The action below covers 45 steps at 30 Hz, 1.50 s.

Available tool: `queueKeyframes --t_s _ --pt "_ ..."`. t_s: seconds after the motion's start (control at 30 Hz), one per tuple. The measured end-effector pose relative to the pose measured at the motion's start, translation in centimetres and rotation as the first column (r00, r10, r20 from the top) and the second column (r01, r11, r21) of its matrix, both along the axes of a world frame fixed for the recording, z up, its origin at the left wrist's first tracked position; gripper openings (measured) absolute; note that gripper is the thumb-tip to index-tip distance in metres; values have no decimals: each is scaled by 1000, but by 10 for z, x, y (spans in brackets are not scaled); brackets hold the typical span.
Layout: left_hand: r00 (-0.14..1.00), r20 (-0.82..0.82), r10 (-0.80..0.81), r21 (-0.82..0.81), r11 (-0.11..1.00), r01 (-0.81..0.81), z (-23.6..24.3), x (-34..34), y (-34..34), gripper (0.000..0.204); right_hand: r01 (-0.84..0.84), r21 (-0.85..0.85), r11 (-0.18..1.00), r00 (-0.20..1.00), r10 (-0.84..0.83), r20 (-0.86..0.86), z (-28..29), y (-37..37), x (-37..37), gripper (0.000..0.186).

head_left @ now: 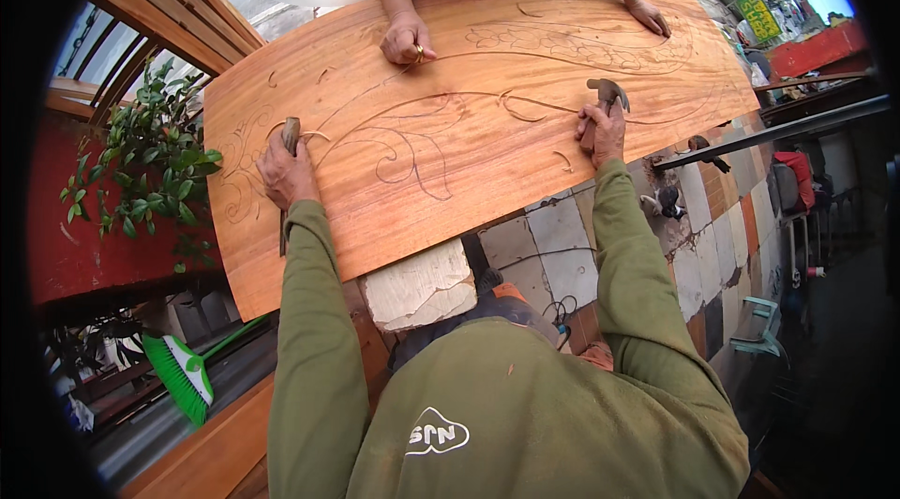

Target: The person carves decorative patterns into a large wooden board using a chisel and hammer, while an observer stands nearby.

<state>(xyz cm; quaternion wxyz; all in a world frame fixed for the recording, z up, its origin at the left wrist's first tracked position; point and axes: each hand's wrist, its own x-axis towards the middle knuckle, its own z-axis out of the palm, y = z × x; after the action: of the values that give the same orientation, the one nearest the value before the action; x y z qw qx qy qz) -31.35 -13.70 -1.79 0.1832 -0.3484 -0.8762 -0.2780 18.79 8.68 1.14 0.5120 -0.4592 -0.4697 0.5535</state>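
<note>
My left hand (289,173) is closed around a wood-handled chisel (292,129) near the left end of a large wooden panel (375,237). A dark, narrow length of the tool shows below my fist. In my right hand (605,132) is a claw hammer (609,91), gripped by its handle above the panel's right half. Pencilled leaf and scroll outlines cover the wood, with long curved grooves cut along some of them. Thin curled shavings (521,109) lie scattered on the surface.
Across the panel, another person's hand (408,38) grips a small tool with a brass-coloured part; their other hand (649,17) rests on the wood. A pale block (422,285) sits under the near edge. A leafy plant (155,162) and green broom (183,375) stand left, a metal bar (778,131) right.
</note>
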Motion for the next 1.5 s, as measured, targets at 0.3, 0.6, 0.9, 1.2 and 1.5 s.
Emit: queueKeyframes --t_s 0.3,0.6,0.9,1.2,1.5 --pt "998 -51 -33 -4 999 33 -2 -3 -12 39 -54 -24 998 998 55 9 5 -3 -5 26" --pt "997 -63 55 -120 991 -62 12 21 -19 41 -108 -32 994 994 107 -32 -4 6 3 22" --pt "998 11 59 -199 978 -56 30 103 -98 38 -135 -39 990 985 130 -112 -11 8 8 16" --pt "971 -13 238 -167 957 -237 25 218 -186 42 -195 -50 980 973 186 -136 -13 11 12 16" --pt "786 206 584 -143 812 -566 -7 288 -281 39 -226 -57 972 967 217 -131 -7 7 13 15"
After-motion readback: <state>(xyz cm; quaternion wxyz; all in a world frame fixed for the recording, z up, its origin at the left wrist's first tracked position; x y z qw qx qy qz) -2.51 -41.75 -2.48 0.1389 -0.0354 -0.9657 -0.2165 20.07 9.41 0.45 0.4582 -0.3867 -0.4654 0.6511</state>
